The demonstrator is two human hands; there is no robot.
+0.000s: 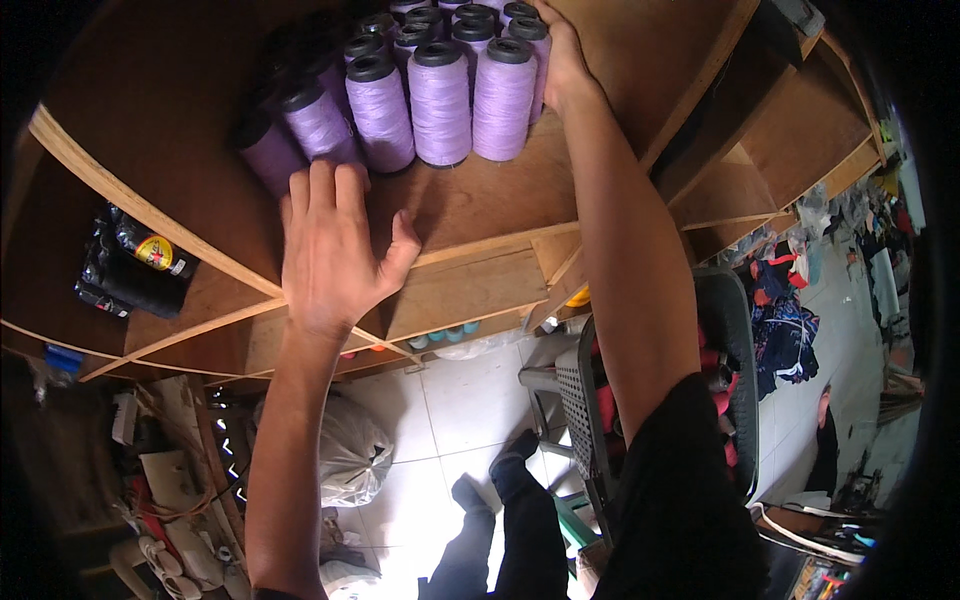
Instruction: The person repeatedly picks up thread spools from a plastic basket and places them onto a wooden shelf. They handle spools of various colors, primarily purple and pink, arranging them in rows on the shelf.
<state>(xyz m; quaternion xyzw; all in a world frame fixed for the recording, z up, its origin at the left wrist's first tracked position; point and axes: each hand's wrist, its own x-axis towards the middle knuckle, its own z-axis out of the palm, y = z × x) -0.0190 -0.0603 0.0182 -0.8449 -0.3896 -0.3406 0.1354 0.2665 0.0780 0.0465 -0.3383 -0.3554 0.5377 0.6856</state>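
Rows of purple thread spools (440, 105) with black end caps stand packed together on a wooden shelf (490, 200). My left hand (340, 240) reaches up to the front left of the group, its fingertips touching the lower part of a leaning spool (322, 125). The thumb sticks out away from the fingers, and nothing is gripped there. Along the group's right side lies my right hand (568, 65), flat against the outer spools with its fingers pointing toward the back. Part of that hand is hidden behind the spools. At the left, some spools tilt and fade into shadow.
A dark package (150, 260) lies in the left compartment. Below the shelf, a grey basket (745, 400) of red spools stands by my right arm. A filled plastic bag (355, 450) rests on the tiled floor. Cloth (785, 340) is heaped at the right.
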